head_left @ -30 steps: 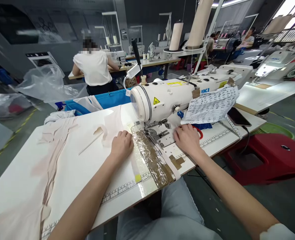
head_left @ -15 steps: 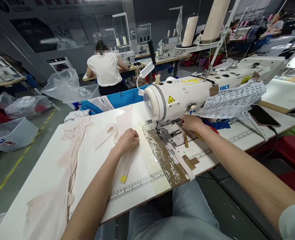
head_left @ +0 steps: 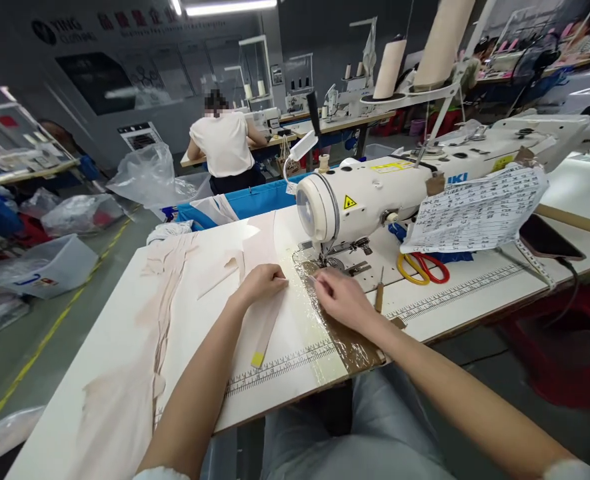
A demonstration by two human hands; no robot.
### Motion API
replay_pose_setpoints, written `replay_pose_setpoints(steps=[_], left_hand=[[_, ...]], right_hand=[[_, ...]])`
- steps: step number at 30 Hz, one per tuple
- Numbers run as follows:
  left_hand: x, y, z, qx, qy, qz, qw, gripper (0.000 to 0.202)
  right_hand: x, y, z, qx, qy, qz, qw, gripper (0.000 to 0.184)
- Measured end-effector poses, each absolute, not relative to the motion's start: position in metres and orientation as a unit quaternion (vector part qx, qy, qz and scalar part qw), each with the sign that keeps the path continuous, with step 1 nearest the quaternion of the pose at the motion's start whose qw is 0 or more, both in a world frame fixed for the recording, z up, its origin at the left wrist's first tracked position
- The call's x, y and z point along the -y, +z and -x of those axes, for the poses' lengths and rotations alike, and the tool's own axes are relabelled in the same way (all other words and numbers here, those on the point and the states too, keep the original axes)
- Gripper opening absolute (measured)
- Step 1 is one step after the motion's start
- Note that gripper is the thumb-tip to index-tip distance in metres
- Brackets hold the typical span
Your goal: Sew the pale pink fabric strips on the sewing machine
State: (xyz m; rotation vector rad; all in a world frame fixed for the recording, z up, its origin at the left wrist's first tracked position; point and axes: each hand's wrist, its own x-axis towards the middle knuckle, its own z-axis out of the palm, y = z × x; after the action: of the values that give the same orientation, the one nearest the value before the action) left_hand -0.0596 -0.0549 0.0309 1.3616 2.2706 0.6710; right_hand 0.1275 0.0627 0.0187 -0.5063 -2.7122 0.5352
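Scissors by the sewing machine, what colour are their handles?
The scissors have one yellow handle and one red one; the head view shows them best.

Sewing machine head [head_left: 355,200] blocks above; table [head_left: 199,313] leftward open.

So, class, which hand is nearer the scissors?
Right. The right hand lies on the taped patch just left of the scissors; the left hand rests farther left on a fabric strip.

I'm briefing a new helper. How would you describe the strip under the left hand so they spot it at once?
Find the white sewing machine; just left of it, the left hand presses one end of the strip. Unlike the wider pale cloth beside it, it is narrow, straight and ends in a yellow tag.
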Motion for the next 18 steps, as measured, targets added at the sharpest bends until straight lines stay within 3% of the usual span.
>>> replay_pose_setpoints(steps=[11,18], left_hand=[[0.071,0.050,0.038,-0.779,0.298,-0.471,0.287,0.033],[0.132,0.078,-0.025,-0.804,0.292,-0.456,0.245,0.030]], right_hand=[[-0.047,0.003,-0.099,0.946,0.221,0.152,0.180,0.009],[-0.045,0.005,-0.110,0.877,0.426,0.153,0.161,0.017]])
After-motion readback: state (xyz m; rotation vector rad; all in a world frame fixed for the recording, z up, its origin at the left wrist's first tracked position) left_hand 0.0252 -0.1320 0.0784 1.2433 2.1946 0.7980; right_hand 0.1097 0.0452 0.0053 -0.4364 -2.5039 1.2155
